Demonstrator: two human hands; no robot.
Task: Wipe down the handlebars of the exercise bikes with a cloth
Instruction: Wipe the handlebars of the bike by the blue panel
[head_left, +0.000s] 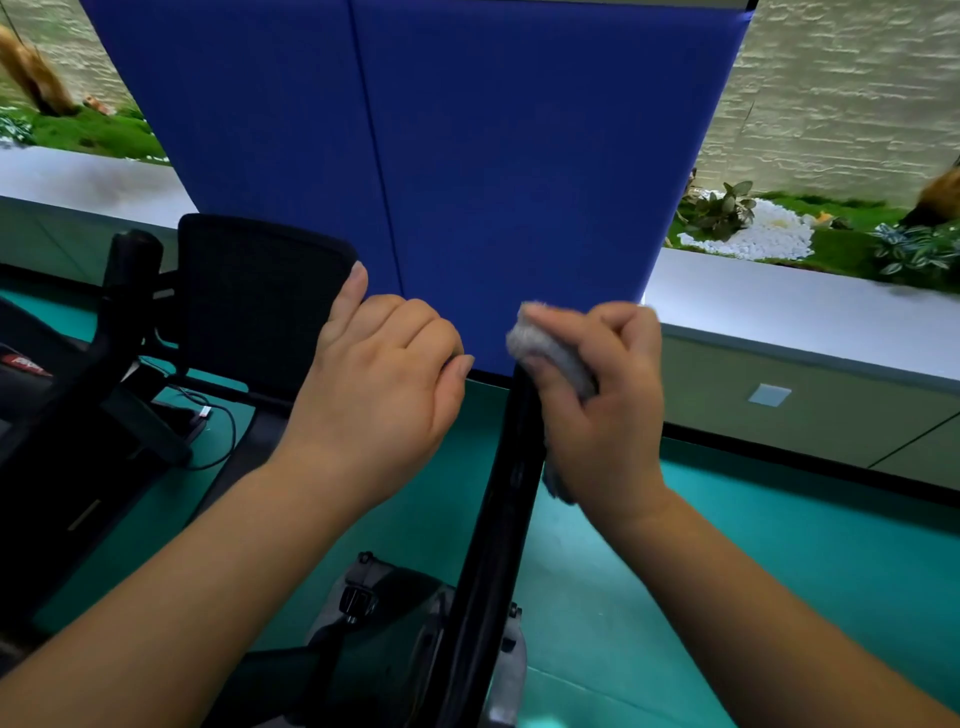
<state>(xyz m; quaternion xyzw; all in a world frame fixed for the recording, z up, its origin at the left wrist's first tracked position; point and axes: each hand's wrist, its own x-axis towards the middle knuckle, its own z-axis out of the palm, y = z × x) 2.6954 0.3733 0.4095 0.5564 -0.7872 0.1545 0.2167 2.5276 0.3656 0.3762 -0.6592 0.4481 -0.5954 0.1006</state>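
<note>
Big blue panel (467, 171) fills the upper centre of the frame, green floor (675, 597) runs across the lower right. Down the lower middle comes the black bar (493, 545) of the exercise bike, rising to centre frame, with a black mesh seat back (260, 296) at centre left. Now the hands: the left hand (384, 384), just left of centre, is curled, thumb up against the seat back's edge; whether it actually grasps anything underneath, I cannot tell. The right hand (602, 410), just right of centre, is clenched round the grey cloth (550, 353), which is bunched up and pressed against the top of the bar. So the cloth is on the bar, wiping looks under way.

What could go wrong? The cloth is wadded small, so a pass may leave the far side of the bar untouched. A loose tail hangs below the palm and might snag on the bar's fittings. If the left hand isn't bracing anything, the bar could wobble under pressure.
</note>
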